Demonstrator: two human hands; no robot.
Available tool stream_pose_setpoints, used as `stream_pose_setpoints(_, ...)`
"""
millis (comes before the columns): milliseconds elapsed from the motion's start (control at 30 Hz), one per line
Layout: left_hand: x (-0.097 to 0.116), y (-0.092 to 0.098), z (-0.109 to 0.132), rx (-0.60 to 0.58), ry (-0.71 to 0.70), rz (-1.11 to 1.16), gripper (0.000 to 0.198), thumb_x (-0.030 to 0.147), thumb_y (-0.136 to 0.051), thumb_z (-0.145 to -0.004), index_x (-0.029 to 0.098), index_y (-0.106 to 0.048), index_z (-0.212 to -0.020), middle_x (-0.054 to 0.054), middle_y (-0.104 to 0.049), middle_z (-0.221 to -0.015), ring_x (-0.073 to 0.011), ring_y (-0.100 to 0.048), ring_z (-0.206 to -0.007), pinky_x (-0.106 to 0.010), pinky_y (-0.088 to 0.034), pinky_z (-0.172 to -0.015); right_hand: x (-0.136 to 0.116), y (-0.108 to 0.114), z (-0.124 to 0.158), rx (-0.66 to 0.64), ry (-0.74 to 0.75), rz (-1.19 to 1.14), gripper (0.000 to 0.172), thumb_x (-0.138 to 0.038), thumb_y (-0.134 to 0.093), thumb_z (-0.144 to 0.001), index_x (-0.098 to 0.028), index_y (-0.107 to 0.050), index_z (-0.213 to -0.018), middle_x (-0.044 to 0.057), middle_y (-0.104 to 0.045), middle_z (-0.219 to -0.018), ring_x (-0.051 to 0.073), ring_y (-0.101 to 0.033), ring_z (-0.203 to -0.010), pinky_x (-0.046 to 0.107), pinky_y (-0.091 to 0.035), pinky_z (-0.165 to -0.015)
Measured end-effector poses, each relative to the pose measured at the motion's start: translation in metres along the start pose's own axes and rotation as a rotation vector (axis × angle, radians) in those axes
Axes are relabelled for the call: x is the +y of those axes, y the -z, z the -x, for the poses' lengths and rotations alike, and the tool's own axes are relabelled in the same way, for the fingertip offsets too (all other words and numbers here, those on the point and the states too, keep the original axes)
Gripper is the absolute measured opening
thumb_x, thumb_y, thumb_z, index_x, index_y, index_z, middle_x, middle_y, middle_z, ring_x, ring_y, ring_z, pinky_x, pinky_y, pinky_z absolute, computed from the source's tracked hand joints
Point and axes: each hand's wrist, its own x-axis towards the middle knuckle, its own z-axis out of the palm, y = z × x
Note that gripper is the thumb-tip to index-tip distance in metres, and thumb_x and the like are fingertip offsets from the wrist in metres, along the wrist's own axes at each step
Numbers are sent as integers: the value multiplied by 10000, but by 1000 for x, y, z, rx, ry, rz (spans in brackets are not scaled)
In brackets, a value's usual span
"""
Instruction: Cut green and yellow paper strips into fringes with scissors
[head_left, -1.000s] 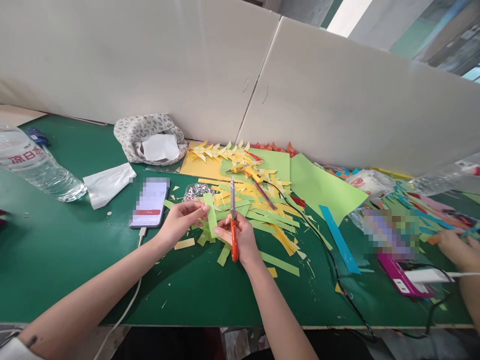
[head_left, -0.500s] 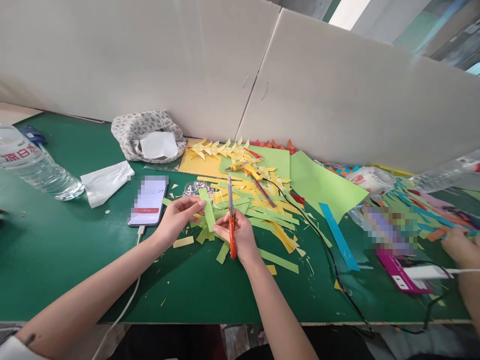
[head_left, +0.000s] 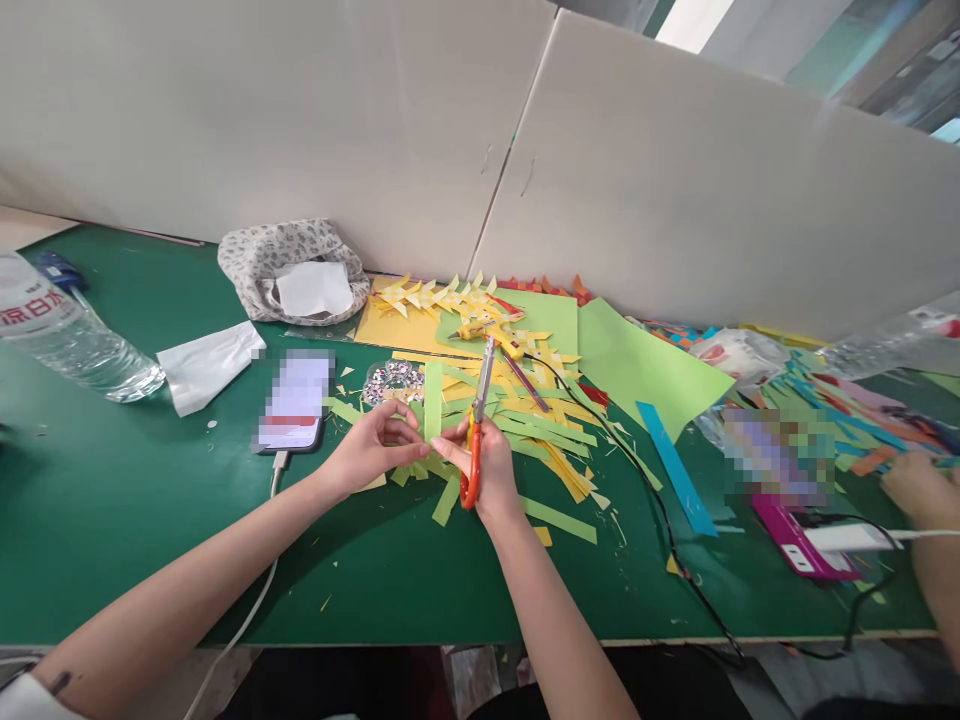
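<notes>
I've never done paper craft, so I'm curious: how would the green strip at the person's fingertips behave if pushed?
The green strip looks like flat paper, so it is probably very light. It sticks out straight without drooping, so it may be slightly stiff. Being narrow, it would likely bend if pushed.

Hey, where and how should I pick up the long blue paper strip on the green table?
Probably pinch the long blue paper strip by its near end, coming from the right: it lies flat, with its far end at the light-green paper sheet and the thin black cord running past its left.
</notes>
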Motion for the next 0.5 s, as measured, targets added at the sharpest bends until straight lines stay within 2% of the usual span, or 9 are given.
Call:
stream_pose_setpoints(133, -1, 0, -1, -11, -38, -6, 269, 192, -682, -666, 190, -443, -789, 13, -620, -683, -124, -598, -665, -249, -448, -620, 1, 0, 0, -10, 3, 4, 346, -250, -750, -524, -204, -454, -698, -24, -606, -688, 152, -596, -658, 332, -498, -701)
stream_pose_setpoints(333, -2, -1, -2, 37, -51, -56, 239, 192, -677, -667, 181, -465, -779, 29, -565, -679, -106, -564, -647, -230, -436, -587, 2, 1, 0, -23, 8, -5, 324, -227, -736, -539, -208, -454, -698, -32, -605, -682, 147, -594, -663, 322, -493, -696)
stream_pose_setpoints(500, 1, 1, 0, 30, -18, -24, 218, 177, -653, -679, 183, -480, -811, 8, -599, -702, -127, -584, -674, -255, -456, -609, 0, 1, 0, -14, -2, 36, 321, -215, -735, -541, -210, -456, -698, -31, -602, -681, 149, -591, -652, 324, -487, -698)
